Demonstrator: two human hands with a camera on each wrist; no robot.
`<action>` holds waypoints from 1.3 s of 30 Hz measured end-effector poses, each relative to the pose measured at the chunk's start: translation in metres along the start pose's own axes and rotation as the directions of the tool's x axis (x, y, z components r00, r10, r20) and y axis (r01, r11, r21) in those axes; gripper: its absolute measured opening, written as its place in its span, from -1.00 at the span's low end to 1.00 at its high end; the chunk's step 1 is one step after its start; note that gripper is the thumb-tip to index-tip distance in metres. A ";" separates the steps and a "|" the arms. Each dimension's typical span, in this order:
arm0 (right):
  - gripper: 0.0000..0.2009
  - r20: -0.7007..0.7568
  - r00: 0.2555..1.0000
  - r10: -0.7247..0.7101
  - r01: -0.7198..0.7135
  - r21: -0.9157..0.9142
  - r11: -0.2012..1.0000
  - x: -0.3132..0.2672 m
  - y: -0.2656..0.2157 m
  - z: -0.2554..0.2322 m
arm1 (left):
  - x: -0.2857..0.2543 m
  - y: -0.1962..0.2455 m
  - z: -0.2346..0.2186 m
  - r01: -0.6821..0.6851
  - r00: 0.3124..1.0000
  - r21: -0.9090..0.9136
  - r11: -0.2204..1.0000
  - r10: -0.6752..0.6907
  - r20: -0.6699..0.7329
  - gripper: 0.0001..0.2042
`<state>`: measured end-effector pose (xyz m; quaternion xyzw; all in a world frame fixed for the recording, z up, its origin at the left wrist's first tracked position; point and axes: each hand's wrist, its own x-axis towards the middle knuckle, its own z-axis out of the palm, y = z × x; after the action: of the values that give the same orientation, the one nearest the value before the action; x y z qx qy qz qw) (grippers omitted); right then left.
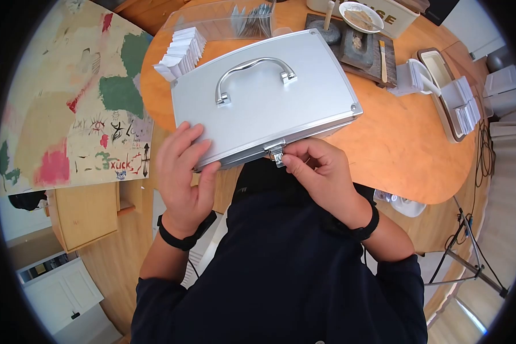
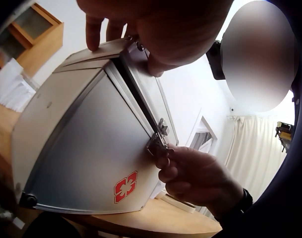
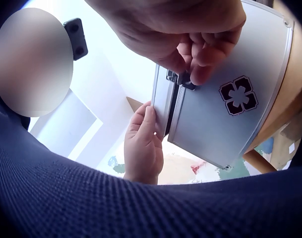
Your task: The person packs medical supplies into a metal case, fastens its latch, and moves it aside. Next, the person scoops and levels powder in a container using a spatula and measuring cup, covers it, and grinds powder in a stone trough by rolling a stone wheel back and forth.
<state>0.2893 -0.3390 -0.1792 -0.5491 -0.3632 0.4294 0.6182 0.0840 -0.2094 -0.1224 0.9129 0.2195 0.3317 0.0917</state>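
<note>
A silver metal case [image 1: 252,114] with a chrome carrying handle [image 1: 258,62] on its lid sits at the near edge of the table, turned slightly. Its front bears a red four-petal emblem [image 2: 126,187]. In the left wrist view a narrow dark gap runs between lid and body. My right hand [image 1: 321,169] pinches the front latch [image 1: 277,155] between thumb and index finger. Over at the lid's front left corner rests my left hand [image 1: 184,169], fingers on top and thumb at the front edge. The inside of the case is hidden.
On the orange wooden table [image 1: 407,152] stand white paper packets [image 1: 180,54] and a clear box [image 1: 212,26] behind the case. A dark tray carries a brush [image 1: 383,63] and a white bowl [image 1: 361,16]. Rightward lies a long container [image 1: 456,129] with paper packets. A painted board [image 1: 97,63] is at left.
</note>
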 end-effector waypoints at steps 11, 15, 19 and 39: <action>-0.91 0.006 0.983 -0.181 0.180 -0.162 0.970 0.001 -0.004 -0.004 | 0.003 -0.006 -0.002 -0.045 0.999 0.076 0.996 0.044 0.013 -0.51; -0.86 0.172 0.952 -0.254 0.275 -0.114 0.955 -0.001 0.001 -0.018 | 0.002 -0.008 -0.006 -0.005 0.997 -0.013 1.000 0.006 0.080 -0.59; -0.83 0.126 0.973 -0.196 0.217 -0.191 0.957 -0.004 0.002 -0.023 | -0.008 -0.006 -0.002 -0.061 0.992 0.045 0.997 0.056 0.113 -0.57; -0.84 0.120 0.991 -0.061 0.103 -0.388 0.916 0.002 -0.011 -0.010 | -0.025 -0.014 0.026 -0.064 0.997 0.018 0.998 0.064 -0.052 -0.43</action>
<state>0.3010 -0.3408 -0.1697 -0.6228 -0.4970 0.3498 0.4926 0.0791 -0.2094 -0.1612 0.9111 0.1952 0.3567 0.0677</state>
